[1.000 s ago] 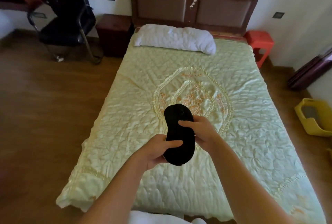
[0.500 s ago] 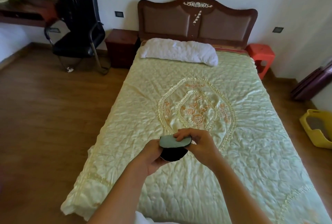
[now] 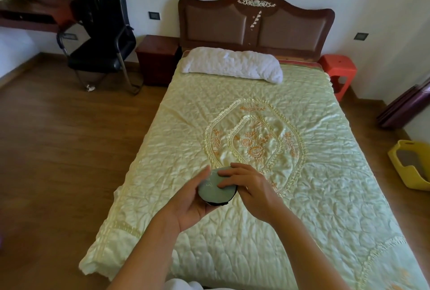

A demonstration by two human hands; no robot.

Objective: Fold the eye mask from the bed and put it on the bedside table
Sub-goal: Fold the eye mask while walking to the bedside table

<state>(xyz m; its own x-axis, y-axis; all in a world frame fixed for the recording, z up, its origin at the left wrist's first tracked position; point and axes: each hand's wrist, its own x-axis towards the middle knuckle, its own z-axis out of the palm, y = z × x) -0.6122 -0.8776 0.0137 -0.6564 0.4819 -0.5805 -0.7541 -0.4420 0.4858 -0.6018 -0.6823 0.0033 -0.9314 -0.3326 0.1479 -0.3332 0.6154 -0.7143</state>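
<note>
The eye mask (image 3: 214, 190) is folded in half, its grey-green inner side up and a black edge showing underneath. I hold it in the air above the foot half of the bed (image 3: 314, 196). My left hand (image 3: 190, 206) cups it from below and the left. My right hand (image 3: 250, 185) presses its fingers on top of it. A dark red-brown bedside table (image 3: 157, 56) stands far off at the left of the headboard.
A white pillow (image 3: 232, 63) lies at the head of the bed. A black office chair (image 3: 97, 56) stands left of the bedside table. A red plastic stool (image 3: 339, 70) is at the bed's right, a yellow bin (image 3: 409, 166) on the floor further right. Wooden floor runs along the left side.
The mask went from stretched out flat, black side up, to folded in half between both hands. My view has risen and shifted, so the headboard sits lower in frame.
</note>
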